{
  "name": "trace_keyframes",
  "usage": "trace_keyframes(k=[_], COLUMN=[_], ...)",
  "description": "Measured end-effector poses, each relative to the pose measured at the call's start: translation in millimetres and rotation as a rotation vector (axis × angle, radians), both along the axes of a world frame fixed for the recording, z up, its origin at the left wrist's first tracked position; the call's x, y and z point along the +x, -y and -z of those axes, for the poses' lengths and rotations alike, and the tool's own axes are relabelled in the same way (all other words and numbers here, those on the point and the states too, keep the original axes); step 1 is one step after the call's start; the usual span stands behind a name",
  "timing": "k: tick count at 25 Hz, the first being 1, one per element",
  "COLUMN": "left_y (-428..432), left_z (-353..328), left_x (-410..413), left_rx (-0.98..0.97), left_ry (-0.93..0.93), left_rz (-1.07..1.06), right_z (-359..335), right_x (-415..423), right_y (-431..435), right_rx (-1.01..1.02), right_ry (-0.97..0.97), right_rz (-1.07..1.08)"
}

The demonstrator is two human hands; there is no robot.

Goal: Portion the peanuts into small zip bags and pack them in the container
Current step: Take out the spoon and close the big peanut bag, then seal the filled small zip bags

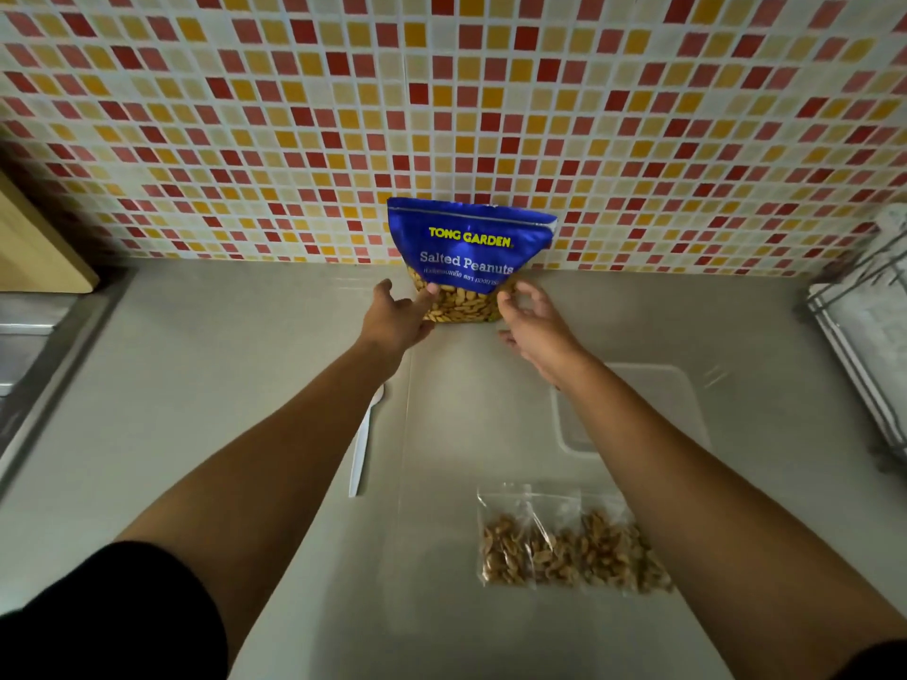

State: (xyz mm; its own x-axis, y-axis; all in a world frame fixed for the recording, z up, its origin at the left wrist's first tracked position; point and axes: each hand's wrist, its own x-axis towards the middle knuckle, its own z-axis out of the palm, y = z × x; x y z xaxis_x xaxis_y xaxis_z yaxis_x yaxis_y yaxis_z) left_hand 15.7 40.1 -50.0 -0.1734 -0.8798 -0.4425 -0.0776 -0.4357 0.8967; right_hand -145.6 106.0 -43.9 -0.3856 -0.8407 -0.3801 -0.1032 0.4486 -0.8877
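So the peanut bag (466, 260) stands against the wall (294, 139), my left hand (397, 319) thumbs its front with loose fingers (384, 288), right hand (532, 326) spread wide just beside, and I'd grip both sides low so nothing spills.

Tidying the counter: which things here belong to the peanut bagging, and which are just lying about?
Job: peanut bag, zip bags, spoon, container, left hand, right hand.
Lying about: board, rack, sink.
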Motion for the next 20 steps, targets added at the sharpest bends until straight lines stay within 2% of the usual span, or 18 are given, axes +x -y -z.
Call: trace_keyframes(k=[3, 6, 9, 12, 15, 20], left_y=[-59, -114, -155, -177, -184, -183], left_z=[11, 21, 26, 36, 43, 45], left_x=[20, 38, 37, 28, 19, 19], left_rx=[-0.093, -0.184, -0.348, -0.472, -0.471, -0.502], left_ry=[0.163, 0.368, 0.587, 0.692, 0.759, 0.711], left_rz=[0.114, 0.395, 0.650, 0.708, 0.681, 0.650], right_z=[3, 11, 27, 34, 37, 40], right_x=[11, 17, 14, 14, 19, 24], right_y=[-66, -128, -159, -175, -179, -181], right_rx=[0.009, 0.045, 0.082, 0.105, 0.050, -0.038], right_ry=[-0.172, -0.339, -0.630, -0.811, -0.854, -0.940], right_rz=[-0.180, -0.332, -0.493, -0.591, -0.563, -0.569])
